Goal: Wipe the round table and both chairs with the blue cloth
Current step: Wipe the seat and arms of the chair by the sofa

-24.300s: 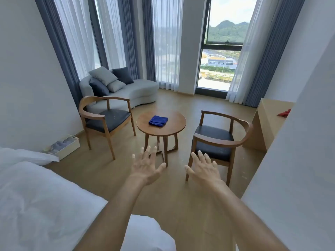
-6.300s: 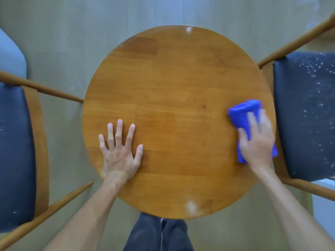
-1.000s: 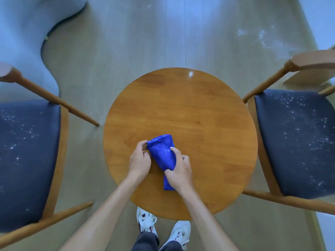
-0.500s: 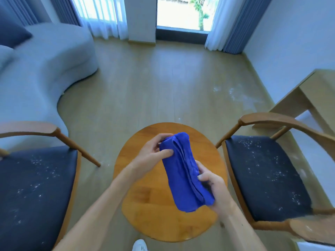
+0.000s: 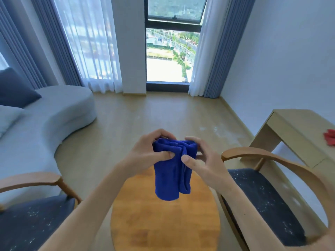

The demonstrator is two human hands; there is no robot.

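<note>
Blue folded cloth (image 5: 172,171) hangs mid-frame above the round wooden table (image 5: 163,223), its top edge pinched by left hand (image 5: 150,154) and right hand (image 5: 201,160), between 2 dusty-seated chairs.

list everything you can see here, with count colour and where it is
cloth: 1, blue, folded, held up above the table
table: 1, round, brown wood, bottom centre
chairs: 2, wood frames, dark seats with white specks, one left, one right
sofa: 1, grey, curved, left
cushions: 2, dark blue and pale grey, on the sofa
desk: 1, light wood, right wall
red thing: 1, on the desk, unclear
curtains: blue-grey and white, at the windows
left hand: gripping the cloth
right hand: gripping the cloth
</note>
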